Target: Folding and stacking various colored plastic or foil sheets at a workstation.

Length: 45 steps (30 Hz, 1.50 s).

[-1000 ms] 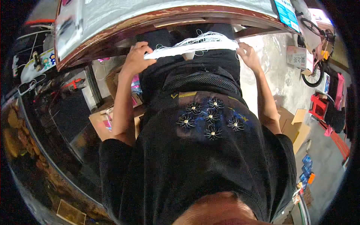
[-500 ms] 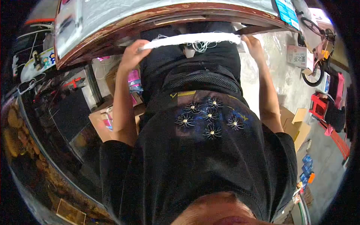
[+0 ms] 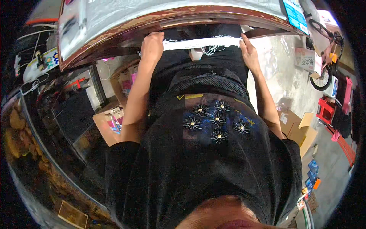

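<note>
White bundle point(image 3: 202, 43) of thin strands: drawn out nearly straight between the two hands, above the person's lap point(image 3: 217, 63) and just below the desk's near edge in the view. Loose loops point(image 3: 214, 49) sag from its middle, and a few strands stand off its upper side.

Left hand point(image 3: 153, 47): fingers curled around the left end, knuckles up; their tips are hidden. Right hand point(image 3: 249, 53): fingers and thumb gripping the right end; exact contact unclear.

Risks, as judged. The slack loops could tangle if the hands come together, since they hang outside the main body. Uneven pull could let strands slip out of either grip and spoil the bundle's evenness. A pale object point(image 3: 196, 54) under the bundle, kind unclear, could catch a low loop.

Farther out: the desk point(image 3: 126, 27) has a chipped, worn rim close to the left hand; a raised strand could snag there. Cardboard box point(image 3: 292, 126) stands by the right elbow, apart from the work.
</note>
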Available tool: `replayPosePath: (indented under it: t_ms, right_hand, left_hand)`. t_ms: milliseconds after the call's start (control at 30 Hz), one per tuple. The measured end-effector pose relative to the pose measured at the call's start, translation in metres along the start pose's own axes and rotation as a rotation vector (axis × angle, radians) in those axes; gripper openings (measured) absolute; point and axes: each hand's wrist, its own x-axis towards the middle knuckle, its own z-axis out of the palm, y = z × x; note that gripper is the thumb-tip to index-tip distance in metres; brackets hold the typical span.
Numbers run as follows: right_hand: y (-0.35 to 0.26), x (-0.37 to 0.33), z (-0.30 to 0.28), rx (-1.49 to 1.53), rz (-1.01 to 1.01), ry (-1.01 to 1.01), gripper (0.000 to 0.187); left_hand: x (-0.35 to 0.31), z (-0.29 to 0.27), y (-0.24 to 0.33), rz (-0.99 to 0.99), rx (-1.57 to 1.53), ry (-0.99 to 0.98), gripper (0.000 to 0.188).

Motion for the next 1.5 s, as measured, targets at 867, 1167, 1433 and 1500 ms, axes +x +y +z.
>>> replayPosePath:
  t_ms: [867,1167,1433,1500]
  right_hand:
    - [-0.035,0.015,-0.005,-0.178,-0.151,-0.112,0.043]
    - [-0.025,0.015,-0.006,-0.198,-0.225,-0.117,0.043]
    - [-0.045,0.013,-0.014,-0.272,-0.192,-0.125,0.040]
    - [-0.068,0.012,-0.020,-0.246,-0.246,-0.170,0.038]
  left_hand:
    - [0.003,-0.008,-0.014,0.155,0.009,-0.306,0.012]
    - [0.003,-0.014,-0.019,0.114,-0.183,-0.167,0.014]
    - [-0.012,-0.041,-0.005,-0.256,-0.379,-0.260,0.014]
    - [-0.017,-0.050,0.000,-0.333,-0.412,-0.304,0.015]
